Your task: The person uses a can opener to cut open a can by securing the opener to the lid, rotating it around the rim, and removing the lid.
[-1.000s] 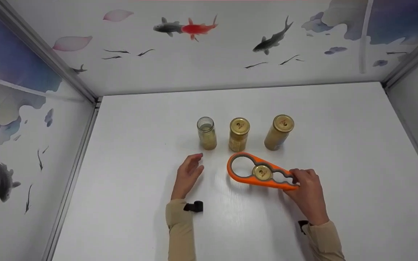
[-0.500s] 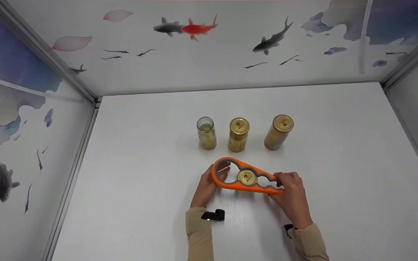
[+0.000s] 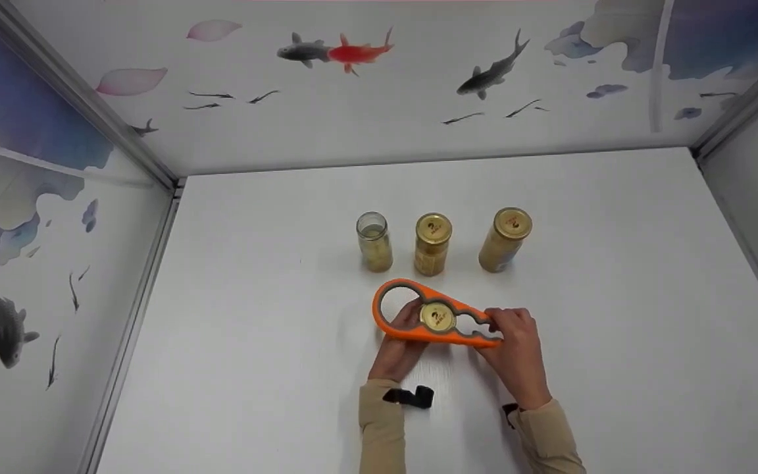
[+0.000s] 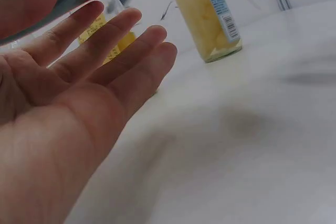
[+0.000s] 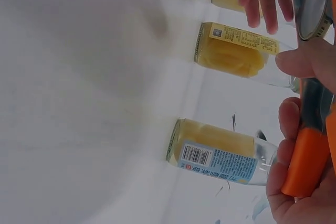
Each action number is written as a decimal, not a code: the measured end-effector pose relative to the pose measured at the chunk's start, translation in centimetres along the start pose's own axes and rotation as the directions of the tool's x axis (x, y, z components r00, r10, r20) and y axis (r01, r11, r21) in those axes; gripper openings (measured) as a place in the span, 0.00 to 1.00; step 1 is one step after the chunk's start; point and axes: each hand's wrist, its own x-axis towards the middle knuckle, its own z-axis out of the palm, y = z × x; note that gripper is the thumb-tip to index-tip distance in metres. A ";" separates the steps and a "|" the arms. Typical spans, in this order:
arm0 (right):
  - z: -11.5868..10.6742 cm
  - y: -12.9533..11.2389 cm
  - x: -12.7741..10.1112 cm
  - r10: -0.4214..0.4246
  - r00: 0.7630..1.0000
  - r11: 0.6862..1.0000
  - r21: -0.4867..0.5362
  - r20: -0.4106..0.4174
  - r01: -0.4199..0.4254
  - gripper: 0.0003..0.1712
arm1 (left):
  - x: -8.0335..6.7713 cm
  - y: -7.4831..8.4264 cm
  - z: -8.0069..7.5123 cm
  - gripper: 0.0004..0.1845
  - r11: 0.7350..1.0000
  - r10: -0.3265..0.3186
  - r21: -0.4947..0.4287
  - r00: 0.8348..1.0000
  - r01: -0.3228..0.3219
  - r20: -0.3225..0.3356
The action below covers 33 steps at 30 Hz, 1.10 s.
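My right hand (image 3: 516, 355) grips the handle end of an orange jar opener (image 3: 445, 337) with grey inner edges. A gold jar lid (image 3: 438, 317) sits in the opener's middle hole. The lid's underside (image 5: 314, 6) shows in the right wrist view, with no jar below it. My left hand (image 3: 397, 359) is under the opener, partly hidden by it in the head view. In the left wrist view its palm (image 4: 79, 114) is turned up and its fingers are nearly straight, just below the lid.
Behind the opener stand a lidless glass jar (image 3: 376, 249) and two gold-lidded jars, one in the middle (image 3: 431, 253) and one at right (image 3: 503, 247). Pale yellow pieces fill the blue-labelled jar (image 4: 207, 22). A printed wall panel (image 3: 405, 131) borders the white table (image 3: 254, 263) at the back.
The opener with the lid has moved left in my right hand. My left hand has moved right from beside the opener to beneath it. The standing jars have stayed put.
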 end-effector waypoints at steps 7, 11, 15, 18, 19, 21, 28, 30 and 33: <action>0.7 0.3 0.6 -0.056 0.998 0.998 0.005 -0.042 0.056 0.23 | -0.2 -1.1 0.9 0.28 0.956 -0.043 -0.290 0.999 0.040 -0.003; 0.9 0.5 0.7 -0.037 0.999 0.999 0.003 -0.037 0.037 0.23 | -0.4 -1.2 1.3 0.24 0.936 -0.069 -0.347 0.997 0.057 -0.021; 1.1 0.8 0.8 -0.034 0.998 0.999 0.011 -0.048 0.035 0.24 | -0.3 -1.2 1.6 0.19 0.929 -0.029 -0.368 0.999 0.039 0.032; 1.3 1.0 0.9 -0.066 0.994 0.998 0.018 -0.087 0.067 0.24 | -0.4 -1.2 1.8 0.18 0.918 -0.013 -0.396 0.998 0.035 0.058; 1.3 1.0 0.9 -0.075 0.992 0.997 0.020 -0.098 0.078 0.24 | -0.4 -1.2 1.8 0.18 0.909 -0.017 -0.414 0.998 0.039 0.058; 1.5 1.0 0.9 -0.093 0.989 0.995 0.018 -0.116 0.096 0.25 | -0.4 -1.1 1.9 0.18 0.911 -0.010 -0.410 0.998 0.037 0.070; 1.3 1.1 0.8 -0.074 0.992 0.997 0.021 -0.101 0.077 0.27 | -0.2 -0.7 1.8 0.16 0.937 0.011 -0.349 0.996 0.022 0.091; 1.2 1.0 0.7 -0.066 0.993 0.998 0.018 -0.094 0.068 0.27 | -0.2 -0.6 1.6 0.16 0.942 0.001 -0.336 0.997 0.026 0.080; 0.9 0.9 0.6 -0.046 0.995 0.999 0.010 -0.086 0.047 0.26 | 0.0 -0.5 1.4 0.16 0.954 -0.004 -0.298 0.998 0.022 0.062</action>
